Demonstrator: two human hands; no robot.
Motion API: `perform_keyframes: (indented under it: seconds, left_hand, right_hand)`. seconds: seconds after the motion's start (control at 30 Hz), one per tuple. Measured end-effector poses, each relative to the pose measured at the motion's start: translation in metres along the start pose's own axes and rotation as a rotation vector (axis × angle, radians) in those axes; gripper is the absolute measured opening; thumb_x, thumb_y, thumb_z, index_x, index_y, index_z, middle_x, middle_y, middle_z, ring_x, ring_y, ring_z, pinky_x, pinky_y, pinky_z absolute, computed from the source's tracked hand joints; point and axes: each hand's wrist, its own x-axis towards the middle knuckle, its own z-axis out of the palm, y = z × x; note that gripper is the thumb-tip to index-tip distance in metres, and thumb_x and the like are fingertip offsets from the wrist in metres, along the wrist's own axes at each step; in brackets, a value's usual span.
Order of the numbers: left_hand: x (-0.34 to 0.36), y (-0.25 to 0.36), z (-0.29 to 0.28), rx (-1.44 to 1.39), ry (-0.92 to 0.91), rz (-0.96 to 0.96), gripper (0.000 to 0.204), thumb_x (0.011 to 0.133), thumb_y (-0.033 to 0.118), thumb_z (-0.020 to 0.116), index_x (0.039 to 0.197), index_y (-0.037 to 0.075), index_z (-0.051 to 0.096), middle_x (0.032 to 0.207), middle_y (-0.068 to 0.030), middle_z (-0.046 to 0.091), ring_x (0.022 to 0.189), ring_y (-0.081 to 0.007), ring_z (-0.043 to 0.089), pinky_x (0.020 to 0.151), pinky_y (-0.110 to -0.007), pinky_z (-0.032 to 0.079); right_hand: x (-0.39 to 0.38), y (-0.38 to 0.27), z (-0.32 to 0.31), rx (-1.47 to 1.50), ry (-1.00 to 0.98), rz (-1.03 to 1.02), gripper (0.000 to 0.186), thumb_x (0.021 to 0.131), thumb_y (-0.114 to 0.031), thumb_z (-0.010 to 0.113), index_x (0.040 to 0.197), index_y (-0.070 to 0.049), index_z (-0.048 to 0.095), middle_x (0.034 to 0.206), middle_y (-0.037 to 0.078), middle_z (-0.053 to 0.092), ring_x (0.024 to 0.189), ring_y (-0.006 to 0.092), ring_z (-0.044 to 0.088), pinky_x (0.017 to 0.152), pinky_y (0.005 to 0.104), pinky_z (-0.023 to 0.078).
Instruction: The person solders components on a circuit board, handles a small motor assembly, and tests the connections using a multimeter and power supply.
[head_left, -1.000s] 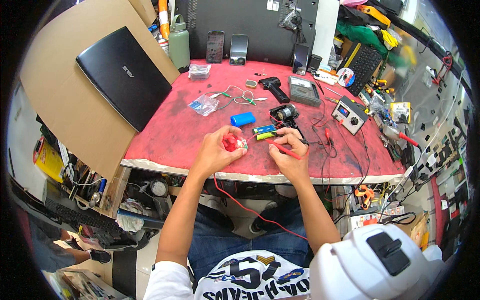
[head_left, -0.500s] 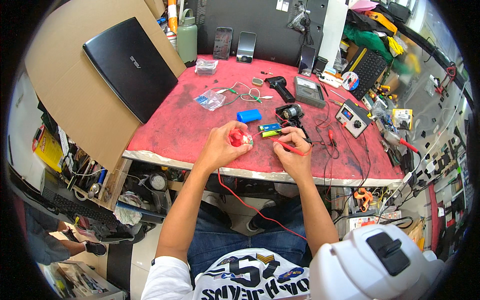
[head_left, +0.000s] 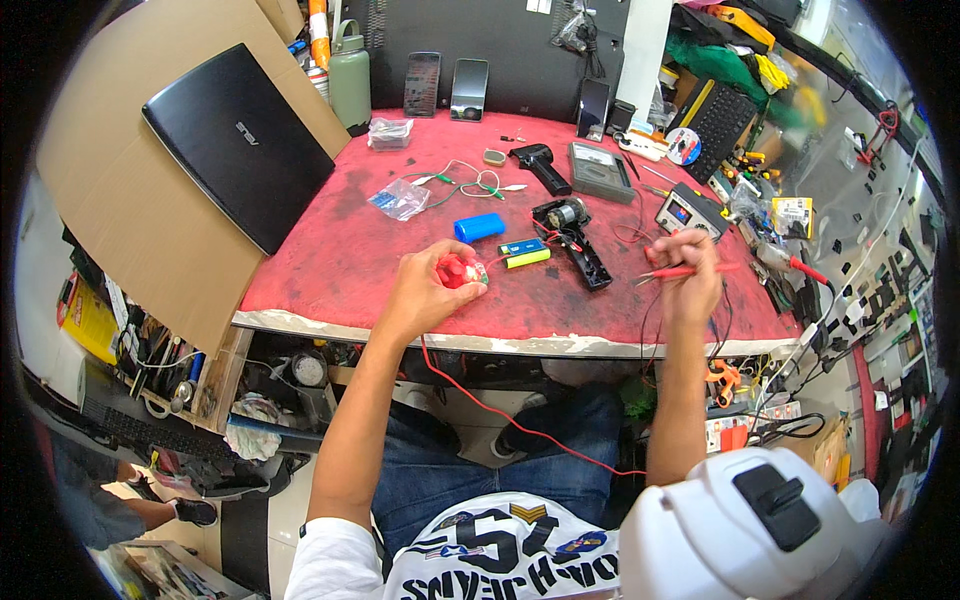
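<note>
My left hand (head_left: 418, 285) is closed around a red rounded part (head_left: 455, 270) with a small green circuit board (head_left: 482, 275) at its edge. A thin red wire runs from there toward a blue and yellow-green battery-like piece (head_left: 525, 254) on the mat. Behind it lies a blue cylinder (head_left: 479, 228). Raised over the mat's right side, my right hand (head_left: 690, 272) grips slim red tweezers (head_left: 670, 272), tips pointing left. A small red piece shows at its fingertips, too small to name. A red cable (head_left: 500, 414) hangs from below my left hand across my lap.
An opened black tool housing with a motor (head_left: 572, 225) lies mid-mat, another black handle part (head_left: 541, 165) behind. A grey meter (head_left: 600, 172) and a control box with a knob (head_left: 688, 212) stand to the right. A black laptop (head_left: 240, 150) leans on cardboard at left.
My right hand has moved right with the tweezers, from beside the battery-like piece to near the control box. My left hand keeps hold of the red part. The whole view has shifted slightly.
</note>
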Motion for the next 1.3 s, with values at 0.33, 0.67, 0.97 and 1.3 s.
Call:
perform_keyframes:
  seconds: [0.33, 0.67, 0.97, 1.3]
  left_hand:
    - [0.001, 0.006, 0.002, 0.01, 0.007, -0.03, 0.032, 0.069, 0.018, 0.082, 0.094, 0.004, 0.068, 0.077, -0.0098, 0.067, 0.068, -0.0145, 0.061, 0.066, -0.031, 0.05]
    - [-0.001, -0.002, -0.001, 0.004, 0.064, 0.059, 0.024, 0.078, 0.015, 0.076, 0.098, 0.003, 0.069, 0.076, -0.0046, 0.066, 0.068, -0.0085, 0.054, 0.065, -0.027, 0.046]
    - [0.0, -0.01, 0.0, -0.085, 0.046, -0.037, 0.018, 0.085, 0.008, 0.069, 0.102, 0.003, 0.069, 0.084, -0.0073, 0.07, 0.072, -0.0098, 0.057, 0.068, -0.028, 0.047]
    - [0.002, 0.002, -0.003, -0.064, 0.048, -0.077, 0.015, 0.085, 0.009, 0.069, 0.098, 0.001, 0.068, 0.084, -0.0057, 0.069, 0.078, -0.0095, 0.059, 0.073, -0.028, 0.048]
  right_hand:
    - [0.058, 0.014, -0.107, -1.369, -0.36, 0.286, 0.031, 0.083, -0.032, 0.069, 0.072, -0.003, 0.063, 0.057, 0.008, 0.057, 0.052, 0.0199, 0.057, 0.053, 0.0374, 0.045]
    - [0.054, 0.023, -0.104, -1.509, -0.059, 0.049, 0.045, 0.08, -0.036, 0.071, 0.059, -0.001, 0.054, 0.054, 0.016, 0.057, 0.055, 0.0299, 0.062, 0.057, 0.0428, 0.046]
    - [0.084, 0.008, -0.071, -1.463, -0.491, 0.511, 0.045, 0.079, -0.04, 0.076, 0.066, 0.0, 0.059, 0.056, 0.007, 0.057, 0.052, 0.0185, 0.058, 0.054, 0.0362, 0.046]
    - [0.067, -0.015, -0.042, -1.564, -0.108, -0.427, 0.023, 0.076, -0.011, 0.074, 0.088, 0.0, 0.058, 0.096, 0.017, 0.063, 0.091, 0.028, 0.062, 0.08, 0.0392, 0.047]
